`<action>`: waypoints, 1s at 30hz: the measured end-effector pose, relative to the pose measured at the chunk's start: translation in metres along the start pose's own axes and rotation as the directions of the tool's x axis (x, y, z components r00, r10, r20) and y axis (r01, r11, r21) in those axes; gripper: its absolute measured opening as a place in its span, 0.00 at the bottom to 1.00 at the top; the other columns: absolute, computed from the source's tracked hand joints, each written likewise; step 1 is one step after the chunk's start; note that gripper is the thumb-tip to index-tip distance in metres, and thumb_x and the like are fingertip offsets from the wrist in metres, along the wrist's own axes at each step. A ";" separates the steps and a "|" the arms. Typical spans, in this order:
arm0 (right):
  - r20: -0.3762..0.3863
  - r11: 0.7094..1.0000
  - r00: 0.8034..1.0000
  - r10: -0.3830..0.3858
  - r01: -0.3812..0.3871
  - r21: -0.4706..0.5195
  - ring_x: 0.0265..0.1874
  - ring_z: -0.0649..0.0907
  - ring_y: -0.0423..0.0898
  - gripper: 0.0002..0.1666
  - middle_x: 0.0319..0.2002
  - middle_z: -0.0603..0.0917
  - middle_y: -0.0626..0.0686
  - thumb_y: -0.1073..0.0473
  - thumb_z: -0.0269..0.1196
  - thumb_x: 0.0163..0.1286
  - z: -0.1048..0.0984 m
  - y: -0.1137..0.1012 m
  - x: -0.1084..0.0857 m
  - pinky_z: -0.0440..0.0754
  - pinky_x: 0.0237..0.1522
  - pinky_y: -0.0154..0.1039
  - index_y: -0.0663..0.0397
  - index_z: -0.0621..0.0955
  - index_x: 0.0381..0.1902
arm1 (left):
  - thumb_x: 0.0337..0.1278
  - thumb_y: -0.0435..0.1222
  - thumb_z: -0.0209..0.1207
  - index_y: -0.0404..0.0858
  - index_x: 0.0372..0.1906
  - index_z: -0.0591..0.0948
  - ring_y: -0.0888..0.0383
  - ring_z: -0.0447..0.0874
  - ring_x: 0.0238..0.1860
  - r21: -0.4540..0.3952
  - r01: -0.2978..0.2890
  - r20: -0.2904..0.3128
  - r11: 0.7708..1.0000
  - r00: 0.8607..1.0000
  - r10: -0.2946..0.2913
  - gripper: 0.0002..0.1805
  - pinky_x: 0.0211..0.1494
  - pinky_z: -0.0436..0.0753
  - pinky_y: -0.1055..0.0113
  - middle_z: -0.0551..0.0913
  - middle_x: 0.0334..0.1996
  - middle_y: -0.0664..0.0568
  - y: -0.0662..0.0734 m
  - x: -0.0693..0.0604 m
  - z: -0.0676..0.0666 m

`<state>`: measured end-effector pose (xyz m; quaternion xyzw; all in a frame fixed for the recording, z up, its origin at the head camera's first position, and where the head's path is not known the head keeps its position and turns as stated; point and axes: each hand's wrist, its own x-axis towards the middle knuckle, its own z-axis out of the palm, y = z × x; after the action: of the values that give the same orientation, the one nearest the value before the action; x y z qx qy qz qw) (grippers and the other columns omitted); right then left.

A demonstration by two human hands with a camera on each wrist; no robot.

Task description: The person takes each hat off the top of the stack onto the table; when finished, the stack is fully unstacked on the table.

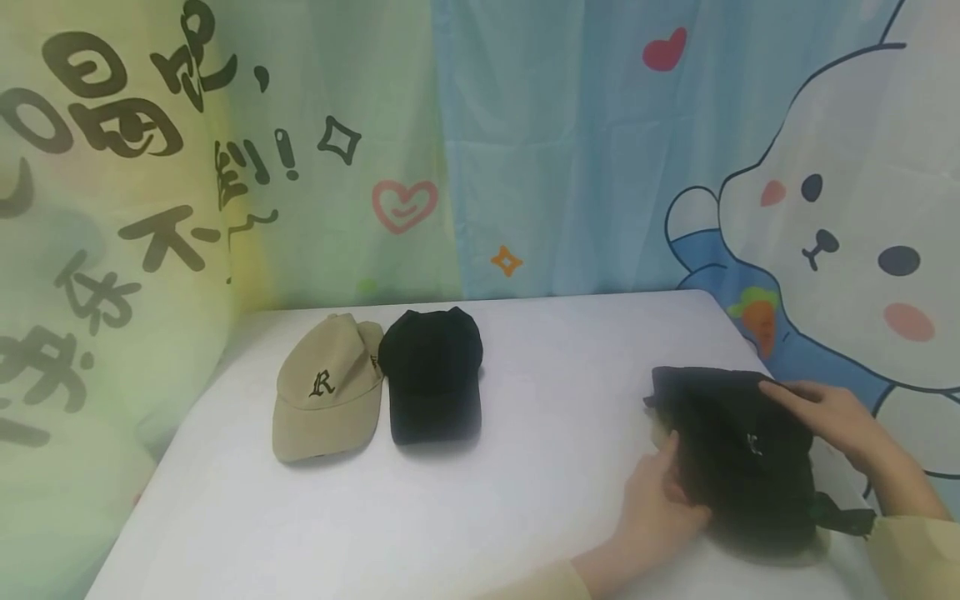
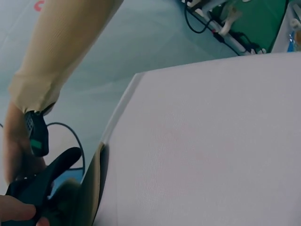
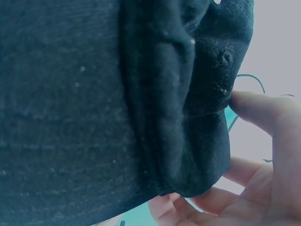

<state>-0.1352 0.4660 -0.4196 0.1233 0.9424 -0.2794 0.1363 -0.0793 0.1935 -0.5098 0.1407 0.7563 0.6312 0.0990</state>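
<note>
At the right of the table, a black cap [image 1: 738, 458] with a small light mark on its front is between both hands. Under it shows the khaki edge of another cap [image 1: 813, 552]. My left hand [image 1: 652, 504] pinches the black cap's near left side; the left wrist view catches its fingers [image 2: 16, 208] against the dark fabric. My right hand [image 1: 840, 417] grips the far right of the crown. From the right wrist, the thumb [image 3: 256, 110] presses one side while fingers curl beneath the fabric.
Toward the table's back left stand a beige cap [image 1: 326, 387] with an embroidered R and another black cap [image 1: 435, 375], side by side and touching. Printed curtains [image 1: 517, 150] hang behind the white table [image 1: 517, 508]. The table's right edge runs close to the held cap.
</note>
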 end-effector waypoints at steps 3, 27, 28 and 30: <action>-0.015 1.000 1.000 -0.021 0.021 0.005 0.60 0.57 0.84 0.59 0.64 0.55 0.86 0.27 0.43 0.72 0.000 -0.004 -0.001 0.63 0.51 0.78 0.83 0.55 0.69 | 0.32 0.25 0.72 0.56 0.75 0.63 0.73 0.70 0.28 0.021 -0.021 -0.018 1.000 1.000 0.021 0.57 0.29 0.77 0.79 0.67 0.34 0.66 0.002 0.000 -0.003; -0.154 0.975 0.967 -0.202 0.213 0.059 0.60 0.66 0.77 0.49 0.63 0.66 0.79 0.33 0.56 0.70 0.017 -0.073 -0.001 0.67 0.52 0.75 0.70 0.65 0.69 | 0.41 0.25 0.72 0.60 0.77 0.57 0.68 0.73 0.32 0.117 -0.072 -0.048 0.991 0.996 0.078 0.58 0.35 0.80 0.76 0.69 0.38 0.59 -0.023 0.014 -0.076; -0.166 0.971 0.961 -0.220 0.232 0.059 0.60 0.67 0.76 0.48 0.62 0.68 0.78 0.33 0.57 0.70 0.018 -0.075 0.001 0.68 0.51 0.74 0.69 0.67 0.69 | 0.41 0.25 0.72 0.60 0.77 0.57 0.68 0.73 0.32 0.120 -0.067 -0.046 0.990 0.996 0.073 0.58 0.35 0.80 0.75 0.69 0.38 0.59 -0.024 0.017 -0.081; -0.183 0.960 0.948 -0.259 0.274 0.058 0.59 0.70 0.73 0.45 0.62 0.71 0.75 0.35 0.58 0.70 0.022 -0.080 0.005 0.70 0.51 0.72 0.67 0.69 0.68 | 0.41 0.24 0.72 0.60 0.77 0.58 0.67 0.75 0.31 0.115 -0.051 -0.039 0.992 0.998 0.056 0.58 0.33 0.79 0.75 0.70 0.38 0.58 -0.023 0.020 -0.091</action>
<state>-0.1603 0.3890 -0.3990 0.0244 0.9463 -0.3223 0.0093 -0.1298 0.1121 -0.5149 0.1531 0.7889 0.5923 0.0580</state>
